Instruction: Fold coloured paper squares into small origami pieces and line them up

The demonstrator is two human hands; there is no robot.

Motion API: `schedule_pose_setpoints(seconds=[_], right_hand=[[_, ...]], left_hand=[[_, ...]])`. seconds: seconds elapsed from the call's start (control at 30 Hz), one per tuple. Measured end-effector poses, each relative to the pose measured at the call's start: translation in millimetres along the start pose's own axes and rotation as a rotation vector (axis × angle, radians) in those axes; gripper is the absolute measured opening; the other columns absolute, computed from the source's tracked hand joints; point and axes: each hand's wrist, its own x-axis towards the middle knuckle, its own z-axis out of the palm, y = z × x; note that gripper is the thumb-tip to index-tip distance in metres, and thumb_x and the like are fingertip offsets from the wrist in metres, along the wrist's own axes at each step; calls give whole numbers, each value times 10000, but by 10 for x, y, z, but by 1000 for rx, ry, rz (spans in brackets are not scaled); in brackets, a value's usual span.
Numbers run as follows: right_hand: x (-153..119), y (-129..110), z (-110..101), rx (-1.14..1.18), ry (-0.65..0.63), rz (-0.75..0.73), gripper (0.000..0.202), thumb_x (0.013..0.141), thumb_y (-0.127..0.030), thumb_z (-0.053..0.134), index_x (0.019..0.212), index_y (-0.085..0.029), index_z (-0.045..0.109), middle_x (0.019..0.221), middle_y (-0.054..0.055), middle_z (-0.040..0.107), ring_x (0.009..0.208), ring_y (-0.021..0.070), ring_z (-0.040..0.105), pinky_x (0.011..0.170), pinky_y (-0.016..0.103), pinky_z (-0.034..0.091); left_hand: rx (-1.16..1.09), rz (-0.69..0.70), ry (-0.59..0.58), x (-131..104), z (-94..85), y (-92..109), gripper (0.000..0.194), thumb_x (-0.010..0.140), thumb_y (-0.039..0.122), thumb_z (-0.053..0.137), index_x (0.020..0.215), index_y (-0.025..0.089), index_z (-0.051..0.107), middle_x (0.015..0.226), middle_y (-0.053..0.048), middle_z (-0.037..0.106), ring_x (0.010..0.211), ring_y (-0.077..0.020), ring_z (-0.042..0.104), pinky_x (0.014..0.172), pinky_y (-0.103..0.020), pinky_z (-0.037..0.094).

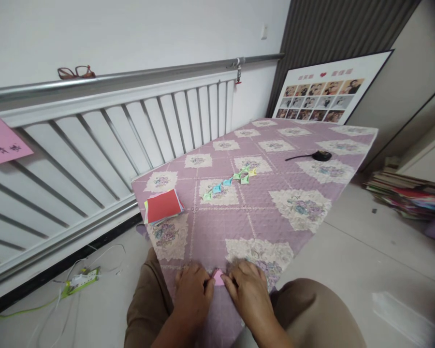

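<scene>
A small folded piece of pink paper (218, 277) lies at the near edge of the purple flowered tablecloth (212, 232), its top coming to a point. My left hand (193, 290) has its thumb and fingertips at the left side of this paper. From the right, my right hand (249, 290) grips the opposite side with thumb and curled fingers. Farther up the cloth, several small folded paper pieces (227, 182) in green, blue and yellow form a loose row. Left of them sits a stack of coloured paper (164, 206) with a red sheet on top.
A black round object with a strap (322, 155) rests on the table's right part. Beyond the left edge stands a white radiator (112, 140), with glasses (76, 72) on the pipe above. A green power strip (81, 282) and cables lie on the floor. A photo board (326, 92) leans behind.
</scene>
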Motion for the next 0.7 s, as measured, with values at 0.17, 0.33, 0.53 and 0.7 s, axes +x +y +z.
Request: schedule_pose_setpoints(seconds=[0.17,0.33,0.53,0.7], right_hand=[[7,9,13,-25,9,17,208,822,-332,623,657,-228,551,734,18,572,801,217,514,727,355,331],[12,7,13,-17,12,28,210,821,-326,622,651,-228,548,721,15,568,796,213,511,724,351,321],[24,-25,-1,12,18,67,169,794,-297,648,667,-230,559,731,6,565,802,209,505,735,346,313],[15,-37,1,38,29,104,100,781,-268,667,734,-237,584,783,4,578,844,216,510,753,347,314]], left_hand=[[46,-15,-29,55,-27,16,151,842,290,517,741,207,593,876,-23,612,893,-220,522,818,-388,288],[29,-52,-55,74,-23,16,127,832,282,531,741,206,578,864,-15,609,893,-217,522,834,-395,275],[-15,-72,-100,78,-25,-21,63,816,195,531,824,220,589,874,7,623,923,-206,520,860,-389,273],[26,117,-52,58,-9,-46,203,879,168,490,977,279,628,961,9,616,941,-193,511,858,-369,294]])
